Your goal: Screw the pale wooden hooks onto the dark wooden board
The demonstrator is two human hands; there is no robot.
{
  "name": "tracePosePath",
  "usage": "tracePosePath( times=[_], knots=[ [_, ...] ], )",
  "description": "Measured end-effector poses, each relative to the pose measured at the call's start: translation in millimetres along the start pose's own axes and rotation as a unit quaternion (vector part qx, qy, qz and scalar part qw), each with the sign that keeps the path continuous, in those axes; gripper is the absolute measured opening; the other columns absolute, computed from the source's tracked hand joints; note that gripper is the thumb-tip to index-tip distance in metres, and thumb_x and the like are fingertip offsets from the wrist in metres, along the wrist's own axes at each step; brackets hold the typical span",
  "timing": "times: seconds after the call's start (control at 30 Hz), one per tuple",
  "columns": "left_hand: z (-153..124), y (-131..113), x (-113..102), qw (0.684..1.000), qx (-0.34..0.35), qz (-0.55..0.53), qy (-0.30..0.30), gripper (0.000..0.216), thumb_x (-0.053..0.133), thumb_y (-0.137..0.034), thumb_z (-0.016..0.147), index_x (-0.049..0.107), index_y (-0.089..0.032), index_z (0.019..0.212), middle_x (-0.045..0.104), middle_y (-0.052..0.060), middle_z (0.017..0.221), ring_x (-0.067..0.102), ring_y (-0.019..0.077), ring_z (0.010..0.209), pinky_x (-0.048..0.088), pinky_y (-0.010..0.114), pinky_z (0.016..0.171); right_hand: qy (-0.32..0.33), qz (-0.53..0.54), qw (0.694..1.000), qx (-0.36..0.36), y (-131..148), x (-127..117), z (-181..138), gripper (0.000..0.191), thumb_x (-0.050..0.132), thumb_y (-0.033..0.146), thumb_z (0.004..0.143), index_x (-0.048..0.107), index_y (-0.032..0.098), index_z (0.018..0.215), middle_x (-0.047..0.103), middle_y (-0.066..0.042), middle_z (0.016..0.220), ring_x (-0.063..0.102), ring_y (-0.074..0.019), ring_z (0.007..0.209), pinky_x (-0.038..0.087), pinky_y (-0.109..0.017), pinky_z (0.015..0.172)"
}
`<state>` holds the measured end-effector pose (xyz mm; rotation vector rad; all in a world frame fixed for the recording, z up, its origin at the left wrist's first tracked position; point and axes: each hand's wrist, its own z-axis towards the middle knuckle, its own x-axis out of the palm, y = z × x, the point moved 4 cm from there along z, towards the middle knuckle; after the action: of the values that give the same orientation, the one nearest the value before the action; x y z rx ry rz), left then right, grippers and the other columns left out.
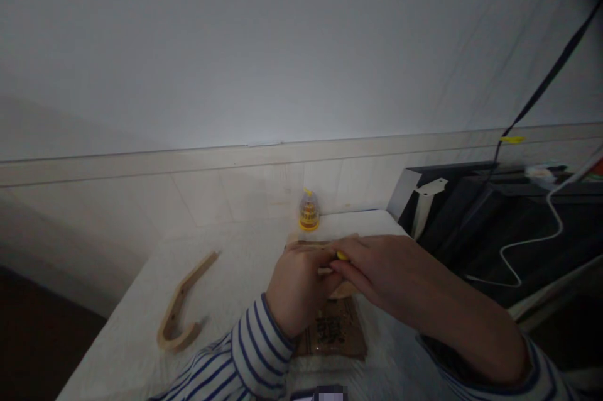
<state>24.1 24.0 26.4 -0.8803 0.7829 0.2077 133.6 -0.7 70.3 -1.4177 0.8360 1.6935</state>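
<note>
Pale wall (282,43) stands behind a whitish tabletop (226,269), with dark panels (471,200) and a white cable (506,256) off to the right. Observed at the middle of the tabletop: both hands together, fingertips meeting over a brown packet (336,335) bearing dark print. A small yellow piece (342,256) is noted between the thumb and fingers of the right hand (370,263), which appears to pinch it; it is therefore nearer that hand, with the fingertips of the left hand (294,285) just beside it. Only a short end of it shows, so its long axis cannot be established. What the left fingers grip cannot be told, since the back of that hand covers them. Directly below the meeting point, a tan piece (345,290) shows under the right hand, partly hidden; whether either hand touches it is unclear. Beyond the hands, near the wall, a clear container with a yellow base (309,212) stands upright. Well apart on the left lies a wooden hook (176,307), its straight arm directed away from the person, its curl toward the person.
</note>
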Motion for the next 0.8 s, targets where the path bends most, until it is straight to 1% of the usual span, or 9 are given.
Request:
tracePosePath(
  times=[0.17, 0.33, 0.43, 0.63, 0.8],
  knots=[
    [1.0, -1.2, -1.1, 1.000, -0.009, 0.015, 0.006, 0.008, 0.064, -0.014, 0.076, 0.067, -0.018, 0.082, 0.071, 0.003, 0.087, 0.064, 0.0191, 0.084, 0.047, 0.028, 0.078, -0.009, 0.002, 1.000, -0.018, -1.0, -2.2, -2.2, 0.009, 0.054, 0.018, 0.084, 0.062, 0.019, 0.089, 0.068, -0.004, 0.082, 0.064, -0.0192, 0.071, 0.046, -0.031, 0.061],
    [1.6, -3.4, -1.6, 1.000, -0.005, 0.026, 0.003, 0.002, 0.064, -0.015, 0.077, 0.066, -0.016, 0.077, 0.070, 0.002, 0.080, 0.064, 0.0175, 0.079, 0.046, 0.026, 0.074, -0.014, 0.006, 0.999, -0.028, -1.5, -1.8, -3.4, 0.010, 0.054, 0.017, 0.083, 0.061, 0.018, 0.090, 0.068, -0.005, 0.084, 0.064, -0.0191, 0.073, 0.046, -0.032, 0.063],
    [1.7, -2.6, -1.0, 0.999, -0.004, 0.036, 0.004, 0.004, 0.063, -0.015, 0.077, 0.065, -0.016, 0.074, 0.069, 0.002, 0.075, 0.063, 0.0170, 0.074, 0.046, 0.026, 0.071, -0.012, -0.002, 0.999, -0.032, -0.6, -1.5, -2.6, 0.012, 0.053, 0.014, 0.082, 0.061, 0.017, 0.090, 0.068, -0.005, 0.083, 0.064, -0.0192, 0.072, 0.046, -0.031, 0.063],
    [1.9, -3.8, -2.4, 1.000, 0.011, 0.020, 0.002, 0.004, 0.062, -0.014, 0.078, 0.063, -0.016, 0.075, 0.068, 0.001, 0.075, 0.063, 0.0158, 0.074, 0.045, 0.025, 0.069, -0.016, 0.010, 0.999, -0.030, -0.1, -1.1, -1.2, 0.012, 0.051, 0.012, 0.082, 0.062, 0.017, 0.083, 0.068, -0.005, 0.080, 0.063, -0.0177, 0.069, 0.045, -0.029, 0.060],
    [1.5, -4.0, -2.3, 1.000, 0.007, 0.005, 0.007, 0.005, 0.061, -0.016, 0.080, 0.064, -0.016, 0.076, 0.069, 0.002, 0.078, 0.064, 0.0173, 0.077, 0.046, 0.026, 0.072, -0.017, 0.009, 0.999, -0.026, -0.5, -0.8, -2.1, 0.015, 0.051, 0.010, 0.082, 0.062, 0.019, 0.088, 0.069, -0.004, 0.083, 0.064, -0.0185, 0.071, 0.045, -0.028, 0.060]
  ],
)
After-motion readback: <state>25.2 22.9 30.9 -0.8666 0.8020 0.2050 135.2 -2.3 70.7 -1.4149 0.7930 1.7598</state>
